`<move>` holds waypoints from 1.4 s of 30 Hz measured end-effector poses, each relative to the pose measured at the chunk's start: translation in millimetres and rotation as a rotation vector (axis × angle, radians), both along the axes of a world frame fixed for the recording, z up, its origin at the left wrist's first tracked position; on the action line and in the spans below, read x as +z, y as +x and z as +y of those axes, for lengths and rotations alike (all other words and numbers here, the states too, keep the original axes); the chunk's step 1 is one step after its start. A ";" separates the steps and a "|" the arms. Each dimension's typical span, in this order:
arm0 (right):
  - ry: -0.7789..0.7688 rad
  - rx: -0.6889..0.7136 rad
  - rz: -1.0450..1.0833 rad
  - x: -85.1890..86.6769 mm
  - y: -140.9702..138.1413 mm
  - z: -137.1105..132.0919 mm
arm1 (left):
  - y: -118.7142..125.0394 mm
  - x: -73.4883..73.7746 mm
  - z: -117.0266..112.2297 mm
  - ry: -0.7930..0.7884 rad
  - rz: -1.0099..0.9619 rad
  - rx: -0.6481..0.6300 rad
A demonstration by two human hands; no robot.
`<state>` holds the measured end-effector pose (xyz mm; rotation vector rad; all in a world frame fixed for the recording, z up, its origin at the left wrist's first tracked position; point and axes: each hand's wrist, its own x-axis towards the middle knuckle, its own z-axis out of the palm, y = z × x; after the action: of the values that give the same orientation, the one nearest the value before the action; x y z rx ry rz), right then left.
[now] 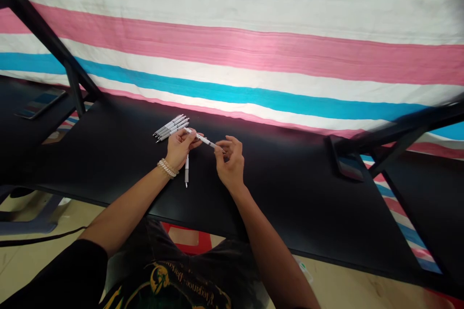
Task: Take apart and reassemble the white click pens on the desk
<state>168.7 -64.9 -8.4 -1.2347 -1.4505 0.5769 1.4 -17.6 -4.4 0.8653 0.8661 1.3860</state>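
Note:
A white pen (205, 140) is held above the black table, slanting down to the right between my hands. My left hand (179, 147), with a beaded bracelet at its wrist, pinches the pen's upper end. At the lower tip, the thumb and fingers of my right hand (231, 160) are closed on the pen. A second pen (186, 170) lies on the table below my left hand, its top part hidden by that hand. Just beyond my left hand, several white pens (170, 126) lie side by side in a small pile.
The black table (290, 193) stretches to both sides, with dark slanted metal frames (54, 38) at left and right. A striped sheet (246, 53) hangs behind it. A phone-like dark slab (40, 103) lies at far left. A red stool (188, 239) shows below the table edge.

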 end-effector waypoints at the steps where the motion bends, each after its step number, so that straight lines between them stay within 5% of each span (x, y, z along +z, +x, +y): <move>1: -0.005 0.003 0.000 0.2 0.4 0.1 | -0.1 -0.2 0.1 0.000 0.008 0.002; 24: -0.192 0.250 0.070 -1.8 0.2 -1.5 | 1.0 6.1 -2.0 0.034 -0.009 -0.018; 31: -0.174 0.162 0.091 -2.8 1.7 3.6 | -35.4 36.3 1.2 -0.207 -0.464 -0.118; 42: -0.219 0.231 -0.040 -1.8 -2.7 -1.0 | -79.9 50.1 12.2 -0.133 -0.530 0.049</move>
<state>165.9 -65.9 -10.2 -1.2599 -1.6082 0.8913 -78.5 -5.4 45.7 0.3454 0.5611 1.4863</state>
